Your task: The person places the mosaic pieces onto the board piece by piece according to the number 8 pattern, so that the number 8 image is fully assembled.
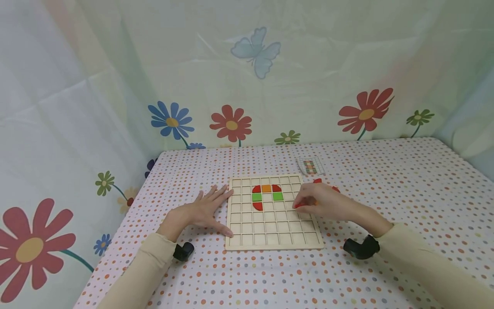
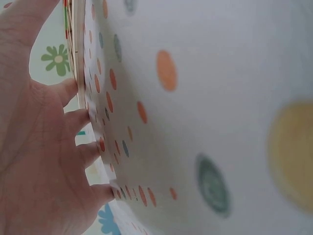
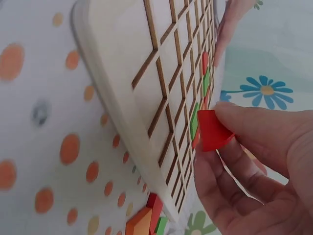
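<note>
A wooden grid board (image 1: 275, 238) lies on the table. Set in its cells are an orange square (image 1: 266, 188), two green squares (image 1: 278, 196) and several red rounded-corner pieces (image 1: 257, 206), forming an arch shape. My left hand (image 1: 204, 212) has its fingers spread, fingertips and thumb at the board's left edge. Over the board's right side, my right hand (image 1: 328, 201) pinches a red rounded-corner piece (image 3: 213, 129) between thumb and fingers. The piece is held above the grid, apart from the cells. Only a sliver of it shows in the head view.
Loose pieces lie beside the board's right edge, partly hidden by the right hand in the head view: an orange block (image 3: 139, 221), a red block (image 3: 154, 208) and a green one (image 3: 161, 225). A small pattern card (image 1: 310, 165) lies beyond the board on the dotted tablecloth (image 1: 216, 274).
</note>
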Demonstrator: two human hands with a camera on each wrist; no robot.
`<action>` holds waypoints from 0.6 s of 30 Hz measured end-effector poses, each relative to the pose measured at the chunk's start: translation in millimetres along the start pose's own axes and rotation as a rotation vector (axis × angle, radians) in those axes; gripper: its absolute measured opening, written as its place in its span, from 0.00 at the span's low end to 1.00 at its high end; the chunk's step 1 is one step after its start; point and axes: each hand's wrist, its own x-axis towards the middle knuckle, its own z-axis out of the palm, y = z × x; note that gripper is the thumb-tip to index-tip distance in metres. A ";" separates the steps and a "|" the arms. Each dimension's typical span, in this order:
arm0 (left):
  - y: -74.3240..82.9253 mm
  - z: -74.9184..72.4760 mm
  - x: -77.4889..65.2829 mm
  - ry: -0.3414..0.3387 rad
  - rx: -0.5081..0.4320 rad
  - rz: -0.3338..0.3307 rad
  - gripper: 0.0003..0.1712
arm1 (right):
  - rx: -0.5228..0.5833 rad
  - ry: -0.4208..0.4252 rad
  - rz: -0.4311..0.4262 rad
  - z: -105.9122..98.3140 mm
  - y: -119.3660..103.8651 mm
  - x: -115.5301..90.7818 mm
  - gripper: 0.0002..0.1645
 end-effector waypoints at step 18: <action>0.1 -0.2 1.6 -0.002 0.013 -0.006 0.73 | 0.263 0.107 0.134 20.1 -3.4 31.9 0.07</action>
